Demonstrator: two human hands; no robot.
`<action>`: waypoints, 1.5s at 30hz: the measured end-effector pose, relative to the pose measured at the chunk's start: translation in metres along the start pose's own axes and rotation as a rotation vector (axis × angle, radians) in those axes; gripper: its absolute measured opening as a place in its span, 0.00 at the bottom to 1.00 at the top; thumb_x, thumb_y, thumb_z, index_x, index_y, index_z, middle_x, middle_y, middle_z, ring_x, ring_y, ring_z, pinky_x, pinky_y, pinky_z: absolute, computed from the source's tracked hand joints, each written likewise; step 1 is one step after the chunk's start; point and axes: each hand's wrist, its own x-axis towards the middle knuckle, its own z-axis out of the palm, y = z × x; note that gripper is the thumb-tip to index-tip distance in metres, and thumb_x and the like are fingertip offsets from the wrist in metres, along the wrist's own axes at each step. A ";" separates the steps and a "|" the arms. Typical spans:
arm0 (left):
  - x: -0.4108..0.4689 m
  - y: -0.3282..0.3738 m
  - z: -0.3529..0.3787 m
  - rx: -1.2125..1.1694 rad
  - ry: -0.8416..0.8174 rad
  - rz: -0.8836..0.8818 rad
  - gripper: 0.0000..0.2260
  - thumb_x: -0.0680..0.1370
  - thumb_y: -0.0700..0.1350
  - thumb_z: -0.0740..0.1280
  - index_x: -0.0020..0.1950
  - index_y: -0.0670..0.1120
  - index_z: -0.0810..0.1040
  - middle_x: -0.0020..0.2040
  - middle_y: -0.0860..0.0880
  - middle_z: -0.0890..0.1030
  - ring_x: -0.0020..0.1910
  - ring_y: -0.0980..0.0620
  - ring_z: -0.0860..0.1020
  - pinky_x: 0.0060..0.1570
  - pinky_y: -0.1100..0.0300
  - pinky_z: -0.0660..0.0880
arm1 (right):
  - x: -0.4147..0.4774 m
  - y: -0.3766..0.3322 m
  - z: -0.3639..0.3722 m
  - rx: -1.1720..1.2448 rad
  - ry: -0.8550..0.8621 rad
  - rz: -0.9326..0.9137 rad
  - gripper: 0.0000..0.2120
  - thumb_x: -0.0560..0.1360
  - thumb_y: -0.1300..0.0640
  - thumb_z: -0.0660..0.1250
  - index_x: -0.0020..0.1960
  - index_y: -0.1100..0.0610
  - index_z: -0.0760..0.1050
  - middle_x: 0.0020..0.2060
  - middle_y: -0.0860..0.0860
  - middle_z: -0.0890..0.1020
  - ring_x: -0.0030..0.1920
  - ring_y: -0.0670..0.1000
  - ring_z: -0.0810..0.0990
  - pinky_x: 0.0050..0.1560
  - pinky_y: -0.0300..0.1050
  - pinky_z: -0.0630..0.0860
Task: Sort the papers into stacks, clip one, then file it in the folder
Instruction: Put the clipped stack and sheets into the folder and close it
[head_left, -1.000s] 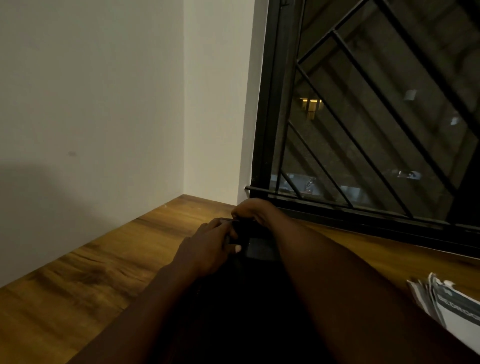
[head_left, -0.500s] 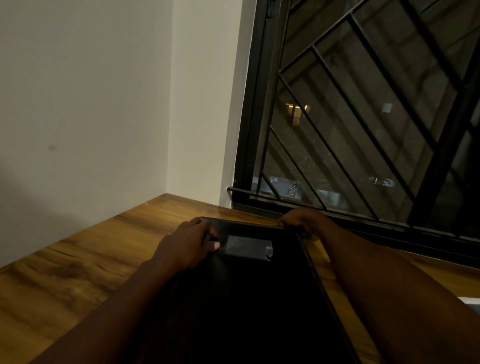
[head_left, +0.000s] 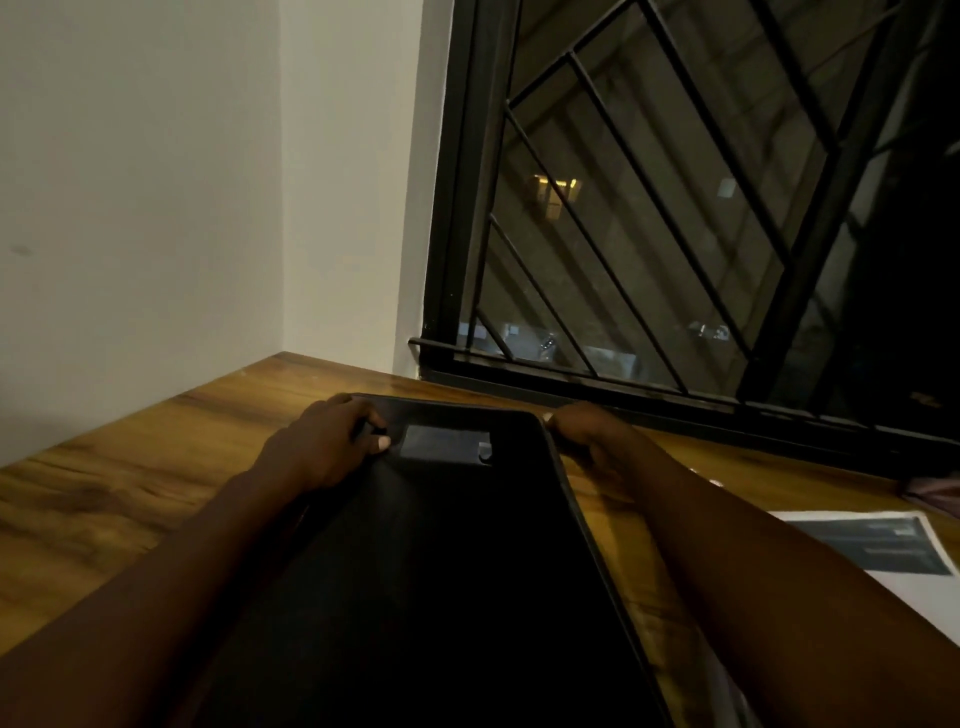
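One black folder (head_left: 457, 571) lies flat on the wooden table (head_left: 130, 478), its long side running away from the person towards the barred window (head_left: 675, 234). The cover is down, so I cannot tell whether any papers are inside. On the cover, near the far end, sits one grey rectangular label pocket (head_left: 444, 443); what it holds is not readable. Two bare hands are on the folder, one at each far corner. The left hand (head_left: 332, 447) rests on the far left corner with its thumb laid on the cover just beside the label pocket and its fingers bent over the edge, so it grips that corner. A small dark shape shows between thumb and forefinger, too dim to identify. The right hand (head_left: 587, 436) has its fingers curled round the far right corner of the folder, holding the edge. Both forearms run along the folder's sides. To the right, apart from the folder and partly hidden by the right forearm, lies one white printed sheet (head_left: 883, 571) with a dark block on it; whether more sheets lie beneath it cannot be told. One pinkish object (head_left: 935, 491) sits at the right edge, mostly cut off.
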 end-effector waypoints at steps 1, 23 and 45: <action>0.000 0.002 -0.001 0.002 0.002 0.000 0.04 0.79 0.50 0.67 0.52 0.57 0.74 0.56 0.52 0.71 0.58 0.51 0.71 0.62 0.49 0.72 | -0.003 0.006 -0.003 -0.002 -0.011 -0.008 0.05 0.70 0.62 0.66 0.36 0.58 0.77 0.40 0.60 0.78 0.35 0.52 0.74 0.37 0.42 0.69; -0.040 0.050 -0.017 0.191 -0.233 -0.076 0.23 0.83 0.57 0.56 0.75 0.48 0.64 0.77 0.41 0.61 0.75 0.41 0.62 0.70 0.45 0.63 | -0.156 0.058 -0.028 -0.019 0.039 -0.156 0.07 0.69 0.64 0.72 0.35 0.55 0.79 0.28 0.48 0.78 0.28 0.45 0.74 0.29 0.36 0.70; -0.112 0.037 -0.020 0.038 -0.211 0.032 0.24 0.81 0.59 0.57 0.77 0.56 0.61 0.80 0.49 0.57 0.79 0.48 0.51 0.76 0.46 0.50 | -0.290 0.085 -0.028 -0.141 0.124 -0.208 0.10 0.75 0.64 0.65 0.38 0.54 0.78 0.34 0.51 0.81 0.33 0.48 0.77 0.35 0.40 0.73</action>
